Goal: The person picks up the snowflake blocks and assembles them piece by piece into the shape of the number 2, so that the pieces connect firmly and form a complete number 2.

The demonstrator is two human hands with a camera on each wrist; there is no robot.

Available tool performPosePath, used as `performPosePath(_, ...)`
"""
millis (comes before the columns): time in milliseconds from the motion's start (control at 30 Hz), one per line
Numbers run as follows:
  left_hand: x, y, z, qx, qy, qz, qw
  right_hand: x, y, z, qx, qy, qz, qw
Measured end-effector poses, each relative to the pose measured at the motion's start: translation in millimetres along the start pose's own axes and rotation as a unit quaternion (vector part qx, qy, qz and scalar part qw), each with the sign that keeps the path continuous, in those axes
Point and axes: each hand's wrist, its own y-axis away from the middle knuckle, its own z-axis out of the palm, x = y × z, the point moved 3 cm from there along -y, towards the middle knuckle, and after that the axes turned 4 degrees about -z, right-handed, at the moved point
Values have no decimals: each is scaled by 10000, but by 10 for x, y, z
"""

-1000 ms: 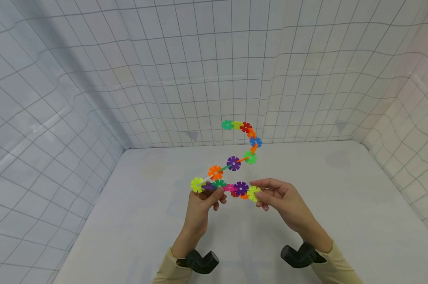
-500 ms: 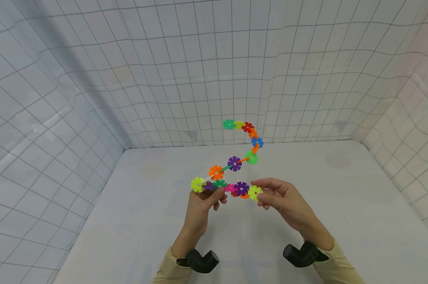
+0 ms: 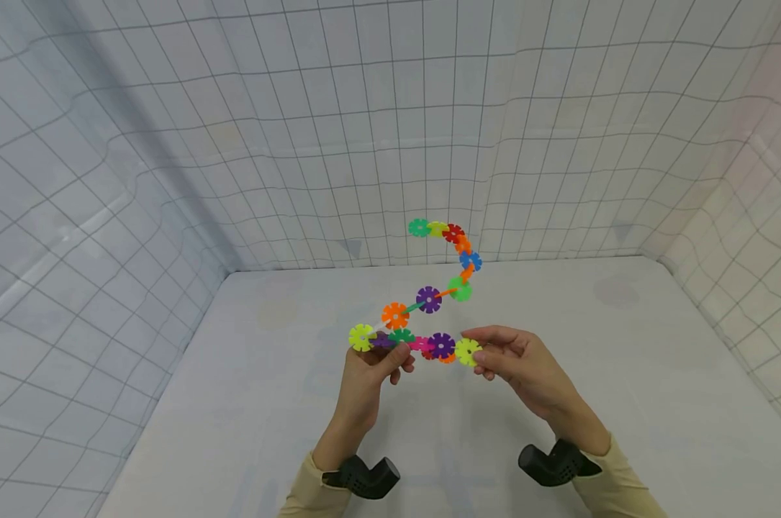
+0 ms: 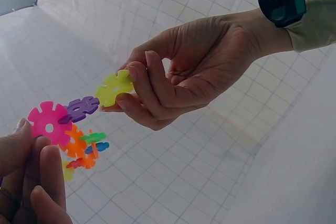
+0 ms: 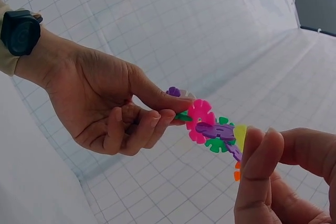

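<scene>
A chain of interlocked snowflake discs (image 3: 424,295) in several colours curves up and back from my left hand (image 3: 362,385). That hand pinches it between thumb and fingers at a green disc (image 3: 401,335), beside a pink disc (image 4: 39,119). Between thumb and fingertips, my right hand (image 3: 529,367) grips a loose-looking yellow snowflake disc (image 3: 466,347). Its edge lies close to the purple disc (image 3: 434,347) at the chain's near end. A slim gap shows there in the head view; the left wrist view has their edges meeting, so contact is uncertain.
A white table (image 3: 247,403) lies beneath both hands. White sheeting with a dark grid (image 3: 364,129) rises at the back and sides. Each wrist wears a black camera (image 3: 367,478) over a beige sleeve (image 3: 315,496).
My right hand has shifted slightly right with the yellow disc, which now sits a little farther from the purple disc. The chain's far end has swayed slightly right; my left hand stays put.
</scene>
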Motion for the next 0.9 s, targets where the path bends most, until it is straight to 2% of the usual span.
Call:
performPosePath(300,-19,-9,4,-173,-66,138,9997,3,-5,-10,-25,-49,138,9999)
performPosePath(433,-20,-6,9,-237,-99,175,9995,2,-4,-17,-157,23,152,9998)
performPosePath(600,-23,3,28,-253,-60,118,9996,-5,6,-14,-383,234,-149,9989)
performPosePath(900,-29,11,51,-224,42,47,9997,-61,17,22,-172,1074,-698,9916)
